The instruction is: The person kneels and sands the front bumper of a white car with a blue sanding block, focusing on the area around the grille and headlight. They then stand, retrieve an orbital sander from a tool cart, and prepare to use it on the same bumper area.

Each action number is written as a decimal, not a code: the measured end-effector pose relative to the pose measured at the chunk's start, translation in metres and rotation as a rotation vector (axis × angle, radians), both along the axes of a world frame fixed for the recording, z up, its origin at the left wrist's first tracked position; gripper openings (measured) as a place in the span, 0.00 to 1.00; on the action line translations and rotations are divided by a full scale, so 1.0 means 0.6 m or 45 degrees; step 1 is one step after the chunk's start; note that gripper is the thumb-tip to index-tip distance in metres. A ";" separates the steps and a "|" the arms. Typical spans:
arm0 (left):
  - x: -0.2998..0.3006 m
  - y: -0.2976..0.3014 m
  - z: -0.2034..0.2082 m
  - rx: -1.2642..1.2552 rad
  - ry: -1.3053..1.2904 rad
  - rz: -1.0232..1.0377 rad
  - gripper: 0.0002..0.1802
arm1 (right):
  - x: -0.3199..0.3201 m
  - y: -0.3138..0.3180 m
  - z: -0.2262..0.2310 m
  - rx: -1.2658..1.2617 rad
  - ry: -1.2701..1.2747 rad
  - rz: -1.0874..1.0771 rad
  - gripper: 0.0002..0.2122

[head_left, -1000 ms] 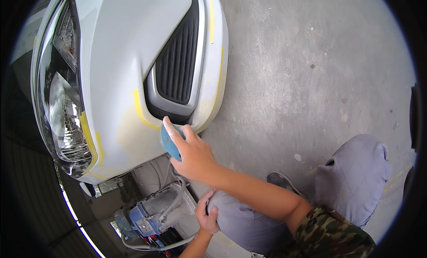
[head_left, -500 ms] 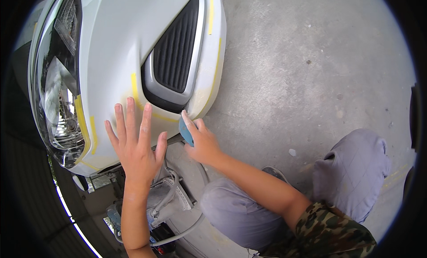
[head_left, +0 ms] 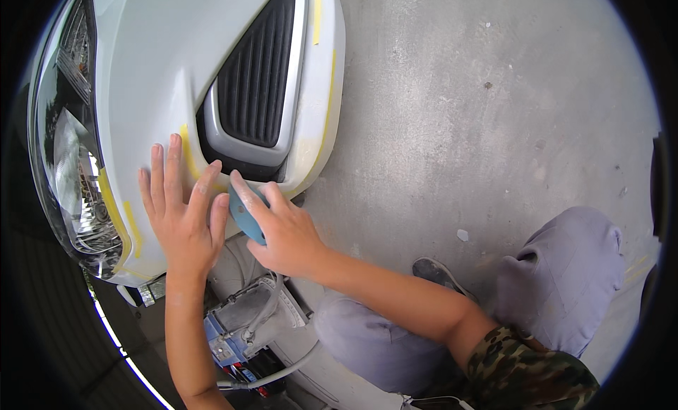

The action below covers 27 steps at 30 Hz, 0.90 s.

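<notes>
My left hand [head_left: 182,226] lies with its fingers spread against the white car bumper [head_left: 145,71]. Between my right thumb and fingers is a blue sanding pad [head_left: 244,216], which my right hand [head_left: 288,232] presses to the bumper edge just below the black ribbed grille insert [head_left: 258,92]. Right fingertips sit close to the left index finger and thumb. Whitish dust coats several fingertips. Beside the left fingers runs a strip of yellow masking tape [head_left: 188,153]; the pad's working face is hidden.
A headlight [head_left: 76,177] with tape along its edge is at the left. Beneath the bumper lie a dusty grey box-shaped unit [head_left: 247,315] and a grey hose [head_left: 293,367]. My bent knees are over the grey concrete floor [head_left: 438,127], right of the car.
My right hand has slid left along the bumper edge with the sanding pad, towards my left hand. The car appears shifted left in the picture, and my left hand with it.
</notes>
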State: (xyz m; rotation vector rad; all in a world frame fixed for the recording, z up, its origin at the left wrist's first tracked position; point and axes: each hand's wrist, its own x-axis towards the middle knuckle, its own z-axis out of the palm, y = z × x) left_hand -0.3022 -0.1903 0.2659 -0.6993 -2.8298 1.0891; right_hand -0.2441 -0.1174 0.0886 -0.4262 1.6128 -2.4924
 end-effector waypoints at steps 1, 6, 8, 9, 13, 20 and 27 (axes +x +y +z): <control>0.001 0.000 -0.001 0.036 -0.004 0.020 0.20 | -0.001 0.002 0.001 0.012 0.032 0.013 0.51; -0.013 -0.006 0.013 0.168 0.072 -0.049 0.20 | -0.005 0.013 -0.005 0.352 -0.220 0.272 0.52; -0.017 -0.010 0.018 0.161 0.099 -0.071 0.20 | -0.007 0.013 -0.004 0.205 -0.120 0.161 0.52; -0.018 -0.013 0.019 0.166 0.116 -0.073 0.20 | -0.006 0.010 -0.001 0.181 -0.100 0.221 0.52; -0.010 -0.022 0.013 0.219 0.132 -0.071 0.21 | -0.004 -0.001 0.004 0.035 0.073 -0.050 0.52; 0.001 -0.022 0.007 0.318 0.132 -0.095 0.23 | 0.002 0.003 -0.002 0.057 -0.053 0.094 0.52; 0.008 -0.022 -0.003 0.194 0.074 -0.064 0.23 | 0.012 0.006 -0.040 0.132 -0.208 0.232 0.53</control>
